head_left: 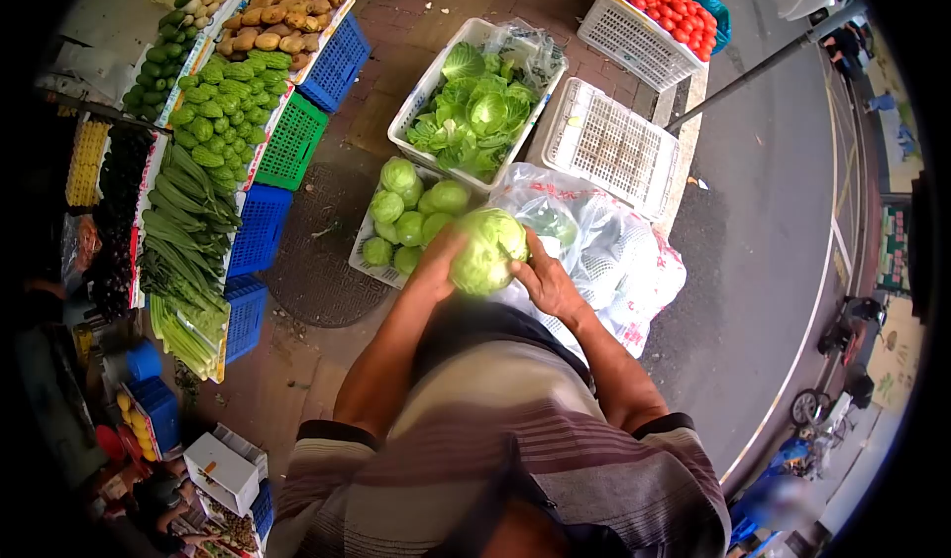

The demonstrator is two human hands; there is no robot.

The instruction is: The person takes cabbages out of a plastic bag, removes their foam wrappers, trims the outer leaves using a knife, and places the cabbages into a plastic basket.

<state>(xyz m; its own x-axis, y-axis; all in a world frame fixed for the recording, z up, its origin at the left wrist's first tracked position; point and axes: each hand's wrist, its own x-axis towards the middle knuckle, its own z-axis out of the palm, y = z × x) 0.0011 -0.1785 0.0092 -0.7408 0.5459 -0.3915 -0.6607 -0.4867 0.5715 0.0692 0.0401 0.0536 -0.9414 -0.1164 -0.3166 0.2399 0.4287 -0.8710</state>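
Observation:
Between my two hands is a round green cabbage (487, 251), held in front of my body. My left hand (438, 261) grips its left side, the fingers partly hidden behind it. On the other side my right hand (548, 279) presses against it with thumb and fingers. Just beyond, a white crate (365, 251) holds several more round cabbages (409, 227). Clear plastic bags with red print (604, 251) lie to the right of my hands, with something green showing inside.
A white crate of loose cabbage leaves (466, 112) stands ahead, beside an upturned white crate (614, 147). Farther off are tomatoes (664, 8) in a crate. Bitter melons (223, 112) and other vegetables fill a stall at left. A pole (763, 67) rises near the road (763, 231).

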